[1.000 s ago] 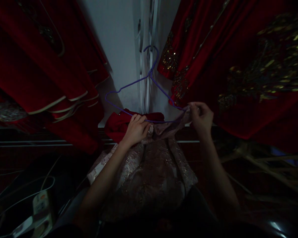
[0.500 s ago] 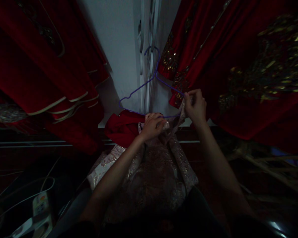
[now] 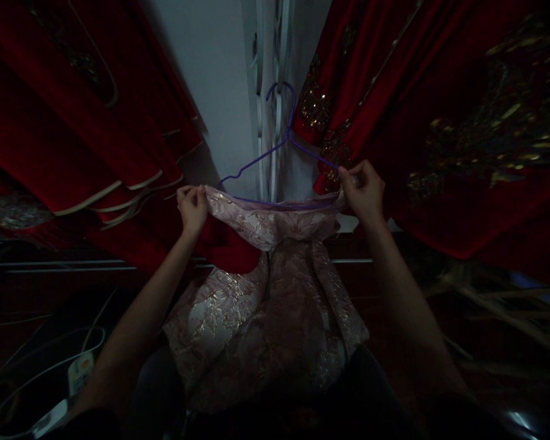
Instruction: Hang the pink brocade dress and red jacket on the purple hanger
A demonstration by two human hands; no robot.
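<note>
A pale pink dress (image 3: 284, 293) with a shiny leaf pattern hangs down in front of me, its top edge stretched sideways between my hands. My left hand (image 3: 193, 208) pinches the left corner of that edge. At the right corner, my right hand (image 3: 363, 190) pinches the fabric close to the end of the hanger. The purple hanger (image 3: 263, 157) has its hook up at the metal fittings, and its lower bar lies just behind the dress's top edge. Red cloth (image 3: 231, 247) shows beneath the left part of the edge.
Red garments with pale trim (image 3: 119, 183) hang on the left. More red garments with gold sequins (image 3: 499, 134) hang on the right. Behind the hanger stand a pale panel (image 3: 211, 67) and metal fittings (image 3: 282, 36). A power strip (image 3: 80, 373) with a white cord lies at lower left.
My left hand has moved from the middle out to the left, drawing the dress's top edge out across the hanger's lower bar. My right hand has stayed nearly in place.
</note>
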